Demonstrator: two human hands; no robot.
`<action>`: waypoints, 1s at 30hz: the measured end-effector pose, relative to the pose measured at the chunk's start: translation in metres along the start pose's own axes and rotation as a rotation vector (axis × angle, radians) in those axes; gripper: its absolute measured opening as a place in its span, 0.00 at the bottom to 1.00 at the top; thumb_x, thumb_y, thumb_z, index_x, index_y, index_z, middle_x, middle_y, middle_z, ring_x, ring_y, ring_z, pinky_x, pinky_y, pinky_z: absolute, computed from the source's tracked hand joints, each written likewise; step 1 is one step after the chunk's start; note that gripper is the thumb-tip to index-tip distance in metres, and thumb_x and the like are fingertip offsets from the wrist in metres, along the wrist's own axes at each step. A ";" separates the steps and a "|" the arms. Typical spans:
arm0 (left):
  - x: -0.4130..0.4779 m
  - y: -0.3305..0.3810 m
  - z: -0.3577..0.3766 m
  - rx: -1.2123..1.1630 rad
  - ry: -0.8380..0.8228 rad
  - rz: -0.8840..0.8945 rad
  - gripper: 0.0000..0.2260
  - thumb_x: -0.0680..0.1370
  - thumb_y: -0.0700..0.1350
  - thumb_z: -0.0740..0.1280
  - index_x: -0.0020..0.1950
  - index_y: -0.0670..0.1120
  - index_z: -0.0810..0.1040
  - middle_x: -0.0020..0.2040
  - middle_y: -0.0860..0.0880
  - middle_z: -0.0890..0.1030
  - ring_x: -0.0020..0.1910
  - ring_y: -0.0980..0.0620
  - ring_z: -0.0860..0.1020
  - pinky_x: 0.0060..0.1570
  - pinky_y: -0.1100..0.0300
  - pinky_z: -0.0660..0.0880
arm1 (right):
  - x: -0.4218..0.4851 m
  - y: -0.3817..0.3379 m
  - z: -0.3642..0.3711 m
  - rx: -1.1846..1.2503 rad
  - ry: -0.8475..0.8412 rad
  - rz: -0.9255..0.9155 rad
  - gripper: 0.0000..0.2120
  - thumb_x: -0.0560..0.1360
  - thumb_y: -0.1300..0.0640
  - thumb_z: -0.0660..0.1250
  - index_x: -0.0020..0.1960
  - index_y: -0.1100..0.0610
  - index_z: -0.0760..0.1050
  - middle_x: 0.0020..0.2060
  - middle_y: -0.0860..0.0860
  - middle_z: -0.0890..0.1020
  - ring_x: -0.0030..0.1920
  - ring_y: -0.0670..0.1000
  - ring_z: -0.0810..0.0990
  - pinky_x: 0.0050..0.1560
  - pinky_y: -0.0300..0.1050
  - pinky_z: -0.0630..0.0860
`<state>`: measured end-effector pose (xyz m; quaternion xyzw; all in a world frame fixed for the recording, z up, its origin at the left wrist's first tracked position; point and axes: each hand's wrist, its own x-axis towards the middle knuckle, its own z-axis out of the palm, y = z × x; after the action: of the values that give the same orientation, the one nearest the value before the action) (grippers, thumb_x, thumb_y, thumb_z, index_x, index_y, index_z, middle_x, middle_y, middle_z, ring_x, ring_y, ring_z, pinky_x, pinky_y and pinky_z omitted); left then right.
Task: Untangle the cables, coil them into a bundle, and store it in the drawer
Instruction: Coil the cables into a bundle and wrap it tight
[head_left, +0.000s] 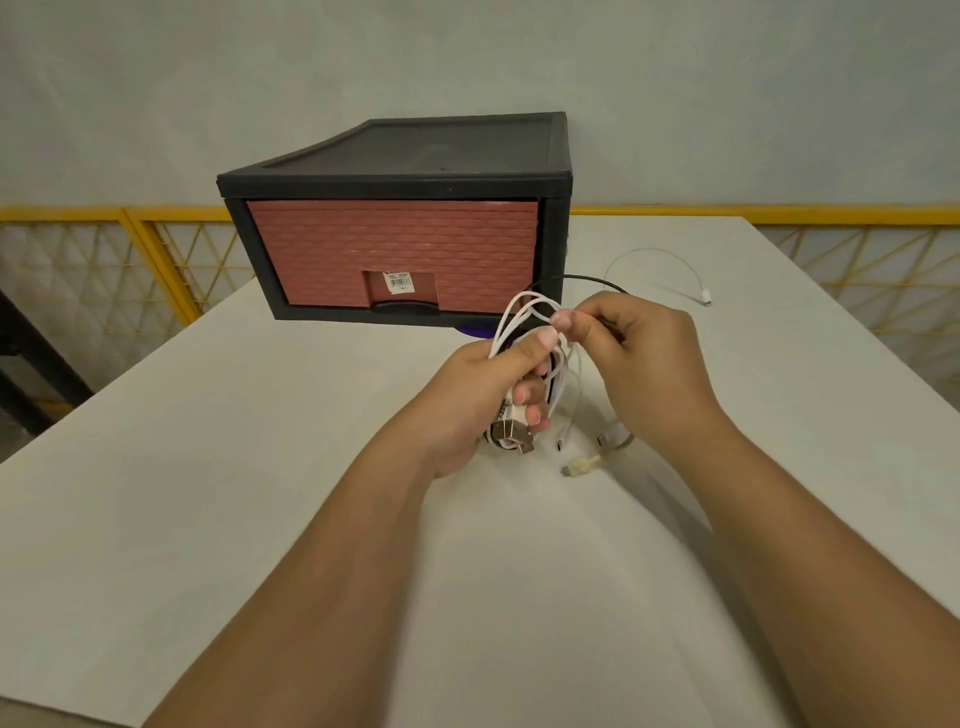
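White desk fills the near view, and two bare forearms reach over it from the lower edge, converging just short of the drawer. The left hand is curled round a bundle of white and black cables, thumb on top, with metal plugs sticking out below its fingers. The right hand, knuckles up, pinches a white strand at the top of the bundle between thumb and forefinger, close beside the left thumb. Loose ends hang under the right hand down to the desk. A black cable arcs from behind the right hand toward the drawer's right corner. A thin white cable lies apart, farther right. The drawer, brick-red in a black frame, is closed. Bare desk spreads to the left and toward the person; its right and far edges run nearer, with a yellow railing beyond.
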<state>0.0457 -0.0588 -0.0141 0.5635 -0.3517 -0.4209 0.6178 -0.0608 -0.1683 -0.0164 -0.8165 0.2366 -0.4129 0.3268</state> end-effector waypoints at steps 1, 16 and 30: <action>-0.001 0.000 -0.001 -0.026 -0.012 -0.019 0.14 0.81 0.49 0.65 0.37 0.45 0.72 0.24 0.52 0.66 0.25 0.53 0.69 0.37 0.56 0.75 | 0.001 0.001 0.000 0.012 0.010 0.011 0.11 0.77 0.49 0.67 0.39 0.55 0.80 0.28 0.53 0.76 0.27 0.46 0.67 0.31 0.40 0.65; -0.002 0.002 -0.013 -0.406 -0.205 -0.048 0.16 0.75 0.44 0.64 0.27 0.50 0.69 0.20 0.56 0.63 0.21 0.59 0.65 0.33 0.62 0.75 | -0.001 0.010 0.010 -0.014 -0.004 0.095 0.15 0.80 0.50 0.61 0.39 0.56 0.77 0.31 0.48 0.76 0.33 0.46 0.71 0.38 0.43 0.67; -0.002 0.008 -0.018 -0.641 -0.243 -0.109 0.11 0.75 0.48 0.61 0.33 0.48 0.70 0.20 0.55 0.64 0.21 0.59 0.66 0.31 0.61 0.76 | -0.003 0.010 0.015 -0.028 0.112 0.018 0.13 0.80 0.52 0.61 0.41 0.55 0.77 0.31 0.48 0.77 0.33 0.45 0.72 0.35 0.40 0.68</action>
<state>0.0619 -0.0495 -0.0080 0.3045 -0.2422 -0.6064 0.6934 -0.0513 -0.1681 -0.0317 -0.7944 0.2675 -0.4519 0.3053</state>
